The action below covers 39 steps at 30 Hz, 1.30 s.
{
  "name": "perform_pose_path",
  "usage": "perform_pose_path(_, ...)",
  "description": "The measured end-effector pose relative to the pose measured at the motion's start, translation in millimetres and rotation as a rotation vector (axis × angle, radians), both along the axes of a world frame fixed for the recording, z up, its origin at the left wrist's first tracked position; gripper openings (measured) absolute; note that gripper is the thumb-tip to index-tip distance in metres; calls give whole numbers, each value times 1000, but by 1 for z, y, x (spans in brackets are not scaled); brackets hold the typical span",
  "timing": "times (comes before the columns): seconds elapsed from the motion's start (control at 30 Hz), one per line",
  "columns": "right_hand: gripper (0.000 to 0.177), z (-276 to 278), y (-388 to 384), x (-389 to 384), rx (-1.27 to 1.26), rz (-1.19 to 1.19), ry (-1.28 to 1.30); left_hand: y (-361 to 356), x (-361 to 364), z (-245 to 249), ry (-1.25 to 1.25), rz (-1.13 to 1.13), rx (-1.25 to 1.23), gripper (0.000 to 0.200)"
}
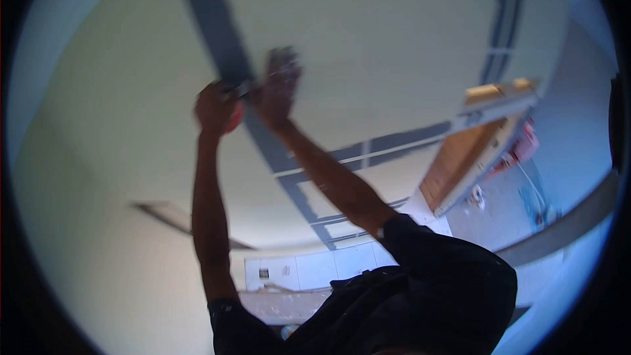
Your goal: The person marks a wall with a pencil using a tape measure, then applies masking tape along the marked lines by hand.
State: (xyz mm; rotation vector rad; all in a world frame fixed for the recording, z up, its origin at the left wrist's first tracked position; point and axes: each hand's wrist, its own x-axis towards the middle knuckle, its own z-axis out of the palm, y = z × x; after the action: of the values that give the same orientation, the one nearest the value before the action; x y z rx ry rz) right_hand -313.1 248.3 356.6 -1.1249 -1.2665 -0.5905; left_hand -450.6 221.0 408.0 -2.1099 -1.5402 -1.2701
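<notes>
My left hand (213, 108) is raised against the pale wall (368, 39), at a wide dark grey stripe (213, 16). It is closed around a red object (234, 118) whose kind I cannot make out. A small light-coloured piece (243, 89) shows between my hands on the stripe; blur hides what it is. Just right of the stripe, my right hand (281, 85) lies flat at the wall, its fingers stretched upward. Whitish smears show on those fingers, and nothing is visible in that hand.
More grey bands with thin pale lines (367, 151) cross the wall below and at upper right. A wooden door frame (463, 161) stands to the right, with pink material (524, 143) and cluttered items beyond it. White floor tiles (315, 269) lie below.
</notes>
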Motion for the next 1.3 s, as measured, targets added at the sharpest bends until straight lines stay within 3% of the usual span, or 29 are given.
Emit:
perform_pose_path(0.1,84,3,-6,-2,-34,51,50,2,-2,2,-45,-103,-22,26)
perform_pose_path(0.17,84,3,-10,0,-48,65,58,-7,5,8,41,6,-37,23)
perform_pose_path(0.73,86,4,-11,1,6,96,128,-17,33,-11,101,147,153,7)
perform_pose_path(0.87,73,-5,8,-8,-73,-122,48,-11,31,-19,120,-120,311,16)
perform_pose_path(0.9,68,-7,11,-9,-92,-230,-22,-4,26,-32,128,-57,260,15)
perform_pose_path(0.93,68,-1,0,-10,5,-9,102,-19,28,-28,301,-97,522,16)
perform_pose_path(1.0,75,-5,6,-15,-30,-64,78,-58,38,-12,236,-73,582,12)
perform_pose_path(1.1,86,-9,2,-9,-67,-10,41,-91,-2,-13,85,57,559,10)
perform_pose_path(1.17,86,-22,5,-1,55,63,40,-110,-40,-34,-116,40,595,9)
perform_pose_path(1.27,85,-47,4,-4,111,35,109,-159,-77,-91,-362,219,406,8)
perform_pose_path(1.3,84,-52,3,-12,-6,-16,-17,-175,-84,-112,-398,294,330,6)
